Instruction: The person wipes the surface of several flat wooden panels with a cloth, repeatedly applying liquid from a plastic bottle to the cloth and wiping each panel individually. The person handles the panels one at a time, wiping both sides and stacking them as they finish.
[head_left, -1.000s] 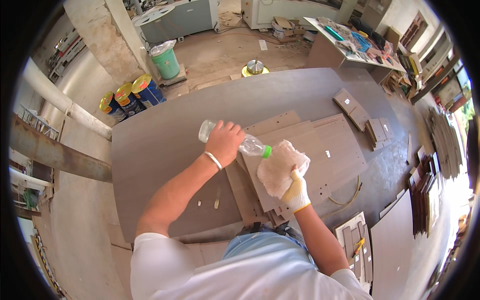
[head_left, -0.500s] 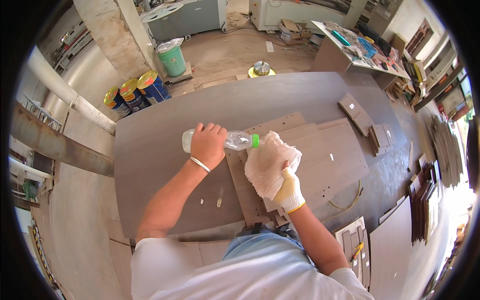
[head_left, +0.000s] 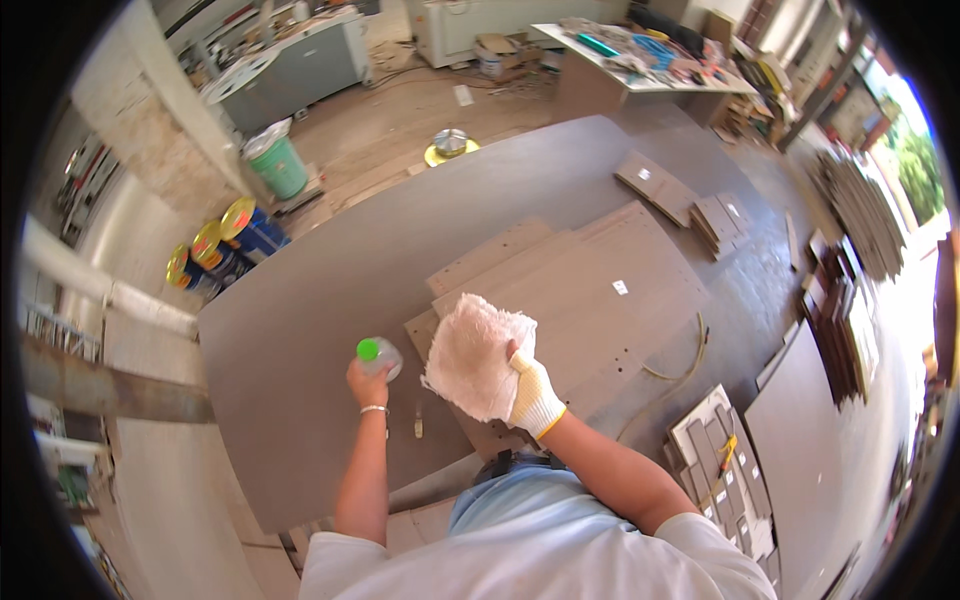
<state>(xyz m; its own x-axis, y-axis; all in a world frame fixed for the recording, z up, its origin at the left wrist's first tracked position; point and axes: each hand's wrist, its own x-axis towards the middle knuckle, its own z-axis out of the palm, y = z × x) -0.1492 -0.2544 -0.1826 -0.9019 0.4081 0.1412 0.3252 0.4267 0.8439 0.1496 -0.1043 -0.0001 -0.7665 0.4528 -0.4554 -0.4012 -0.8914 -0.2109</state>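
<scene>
The bottle (head_left: 390,361) has swung upright to the cloth's (head_left: 475,360) nine o'clock, the left hand (head_left: 368,384) curling its fingers round the probably light, slick body, best gripped mid-height, while the gloved right hand (head_left: 535,393) pinches the soft-looking cloth's four-o'clock edge.

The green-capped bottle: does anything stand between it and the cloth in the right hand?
Nothing visible does. The left hand holds the bottle left of the cloth in the gloved right hand; only dark board shows in the gap.
</scene>
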